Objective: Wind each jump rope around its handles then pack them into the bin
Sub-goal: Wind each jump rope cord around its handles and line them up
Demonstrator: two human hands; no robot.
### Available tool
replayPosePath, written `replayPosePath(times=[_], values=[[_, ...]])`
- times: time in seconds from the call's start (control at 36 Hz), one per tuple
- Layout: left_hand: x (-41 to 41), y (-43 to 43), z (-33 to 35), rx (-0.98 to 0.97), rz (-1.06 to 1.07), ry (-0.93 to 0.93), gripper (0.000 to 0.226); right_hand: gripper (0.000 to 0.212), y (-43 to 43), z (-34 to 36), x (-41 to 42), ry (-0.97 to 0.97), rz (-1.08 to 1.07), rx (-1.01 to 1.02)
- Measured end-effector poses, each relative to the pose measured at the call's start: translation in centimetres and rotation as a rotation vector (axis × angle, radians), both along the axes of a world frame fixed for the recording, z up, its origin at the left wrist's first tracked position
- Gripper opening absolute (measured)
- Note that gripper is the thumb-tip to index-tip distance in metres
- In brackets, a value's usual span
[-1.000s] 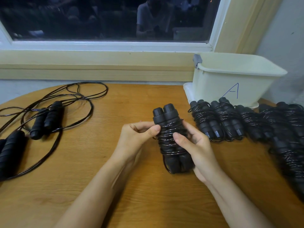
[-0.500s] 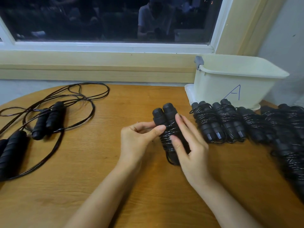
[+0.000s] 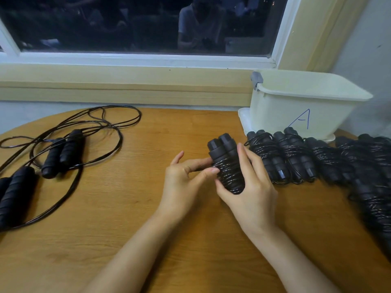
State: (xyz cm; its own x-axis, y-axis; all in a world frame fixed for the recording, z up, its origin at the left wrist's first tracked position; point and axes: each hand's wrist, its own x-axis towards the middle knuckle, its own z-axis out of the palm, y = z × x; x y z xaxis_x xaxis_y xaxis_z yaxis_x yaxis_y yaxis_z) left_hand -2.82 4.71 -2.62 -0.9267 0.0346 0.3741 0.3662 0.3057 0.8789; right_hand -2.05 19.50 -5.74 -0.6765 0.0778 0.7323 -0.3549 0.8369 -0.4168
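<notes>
1. The right hand [image 3: 249,193] is gripping the wound jump rope [image 3: 227,163] over the table [image 3: 148,208].
2. The left hand [image 3: 184,182] is pinching its cord.
3. Its long axis is tilting, caps pointing toward the window [image 3: 137,22].

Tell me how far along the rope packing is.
Done: wound ropes lined up before the bin. In hand: left hand and right hand grip another bundle. Left: two loose ropes to wind, then packing; bin contents unseen.
</notes>
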Motion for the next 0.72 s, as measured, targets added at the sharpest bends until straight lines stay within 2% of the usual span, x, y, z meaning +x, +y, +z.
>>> replayPosePath(times=[0.11,0.25,0.36,0.56,0.72], values=[[-0.2,-0.2,-0.2,0.020,0.015,-0.005,0.021,0.075,-0.2,0.1,0.0,-0.012,0.149,-0.196],[-0.4,-0.5,-0.1,0.127,-0.046,-0.133,0.040,0.072,-0.1,0.2,0.2,-0.124,0.362,-0.448],[-0.3,-0.9,0.4,0.261,-0.153,-0.212,0.071,0.072,0.1,0.4,0.5,-0.238,0.502,-0.605],[-0.5,-1.0,0.3,0.315,-0.234,-0.224,0.058,0.064,0.2,1.0,0.8,-0.394,0.629,-0.725],[-0.6,-0.9,0.2,0.449,-0.138,-0.218,0.061,0.058,0.1,0.7,0.8,-0.348,0.655,-0.654]])
